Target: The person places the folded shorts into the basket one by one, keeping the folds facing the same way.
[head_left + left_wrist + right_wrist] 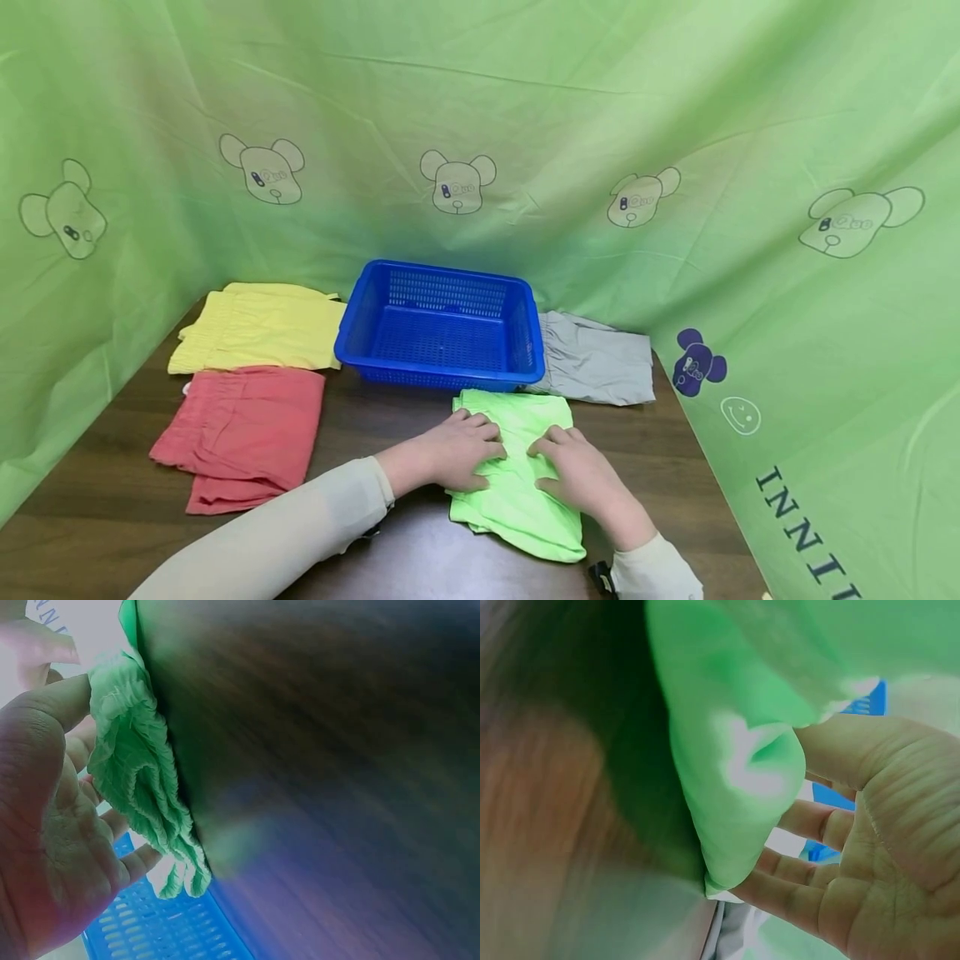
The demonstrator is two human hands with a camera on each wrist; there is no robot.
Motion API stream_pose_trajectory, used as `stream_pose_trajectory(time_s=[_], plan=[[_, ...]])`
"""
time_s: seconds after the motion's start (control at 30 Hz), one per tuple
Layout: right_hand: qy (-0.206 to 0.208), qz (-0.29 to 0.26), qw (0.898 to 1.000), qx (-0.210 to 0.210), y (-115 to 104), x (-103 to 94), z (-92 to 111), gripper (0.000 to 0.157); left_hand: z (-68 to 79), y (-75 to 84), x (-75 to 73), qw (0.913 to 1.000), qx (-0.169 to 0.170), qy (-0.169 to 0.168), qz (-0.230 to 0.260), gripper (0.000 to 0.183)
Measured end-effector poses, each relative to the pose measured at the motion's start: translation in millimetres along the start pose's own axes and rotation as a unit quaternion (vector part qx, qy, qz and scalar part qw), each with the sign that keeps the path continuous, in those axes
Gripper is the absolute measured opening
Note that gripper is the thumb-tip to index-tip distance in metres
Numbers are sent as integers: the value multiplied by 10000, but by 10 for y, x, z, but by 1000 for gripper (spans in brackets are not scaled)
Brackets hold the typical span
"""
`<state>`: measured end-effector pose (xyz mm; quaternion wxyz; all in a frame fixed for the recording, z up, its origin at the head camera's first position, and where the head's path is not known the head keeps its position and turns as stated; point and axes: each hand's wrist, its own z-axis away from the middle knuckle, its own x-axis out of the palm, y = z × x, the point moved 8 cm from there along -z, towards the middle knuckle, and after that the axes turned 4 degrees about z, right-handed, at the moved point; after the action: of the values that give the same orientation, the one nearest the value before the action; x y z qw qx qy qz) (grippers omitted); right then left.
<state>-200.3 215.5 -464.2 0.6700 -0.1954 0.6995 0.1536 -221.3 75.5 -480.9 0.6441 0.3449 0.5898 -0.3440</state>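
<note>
Folded bright green shorts (517,500) lie on the table in front of the blue basket. My left hand (461,450) rests on their left side with its fingers spread, and my right hand (581,473) touches their right side, thumb and fingers apart. In the left wrist view the left hand (56,802) is beside a gathered edge of the green shorts (131,765), fingertips touching the cloth. The right wrist view has the right hand (885,832) against a smooth rounded fold of the green shorts (720,765), its fingertips partly hidden behind the cloth.
A blue plastic basket (442,371) with nothing in it stands at the back of the wooden table (375,542). Folded yellow shorts (262,329) and red shorts (255,433) lie to its left, a grey folded garment (600,358) to its right. A green curtain (525,100) hangs around the table.
</note>
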Motion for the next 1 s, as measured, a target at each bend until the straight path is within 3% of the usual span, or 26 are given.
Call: stream_pose_trajectory(time_s=[0.57,1.0], plan=[[-66,43,9998,-162,-172,21,-144,38,244,-105,-71,9999,42,72,71,47],[-13,193,9994,-282,-330,56,-250,38,380,-223,3,9998,-38,51,169,47]])
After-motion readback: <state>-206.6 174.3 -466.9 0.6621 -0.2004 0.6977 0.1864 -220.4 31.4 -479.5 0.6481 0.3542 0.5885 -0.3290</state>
